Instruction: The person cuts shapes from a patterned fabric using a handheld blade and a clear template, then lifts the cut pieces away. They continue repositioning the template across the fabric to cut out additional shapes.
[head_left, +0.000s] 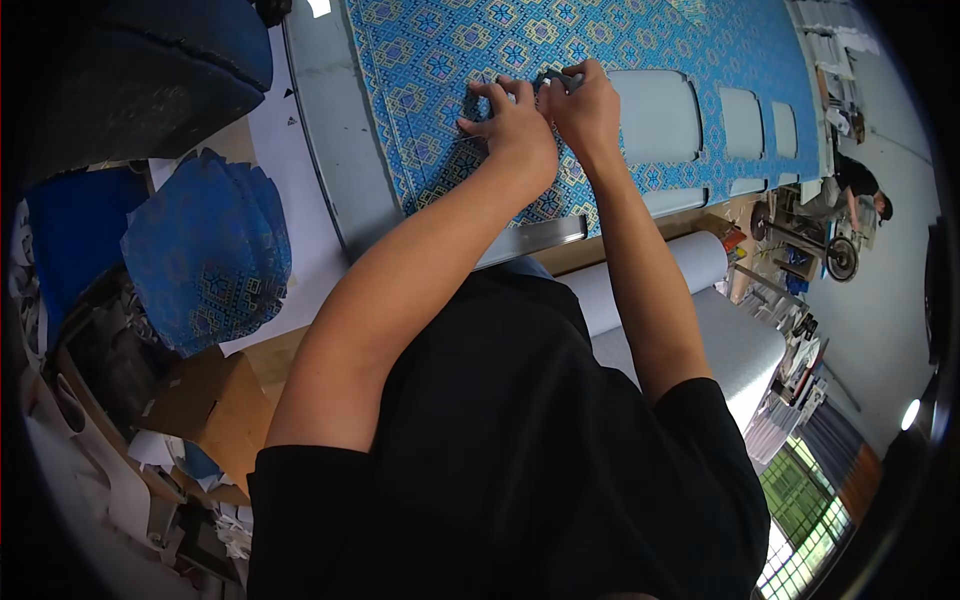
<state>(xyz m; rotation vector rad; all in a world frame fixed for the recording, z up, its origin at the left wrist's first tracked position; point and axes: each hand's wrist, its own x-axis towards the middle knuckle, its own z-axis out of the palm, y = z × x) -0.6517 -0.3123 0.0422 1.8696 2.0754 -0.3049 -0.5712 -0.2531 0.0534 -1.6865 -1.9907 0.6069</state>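
Observation:
Blue fabric with a yellow and purple diamond pattern (430,60) lies spread over a grey table (335,150). My left hand (512,128) rests on it with the fingers spread and the fingertips touching the cloth. Close beside it, my right hand (588,112) is closed around a small dark tool (562,80), whose working end is hard to make out. To the right of that hand, a rectangular opening in the fabric (655,115) bares the grey surface. Smaller openings (742,125) follow farther along.
A stack of cut blue fabric pieces (205,250) sits at left near a cardboard box (215,405). Dark bars line the table's near edge. Large pale rolls (700,265) lie at my right. Farther off, a person in black (855,185) is near a wheeled cart (800,240).

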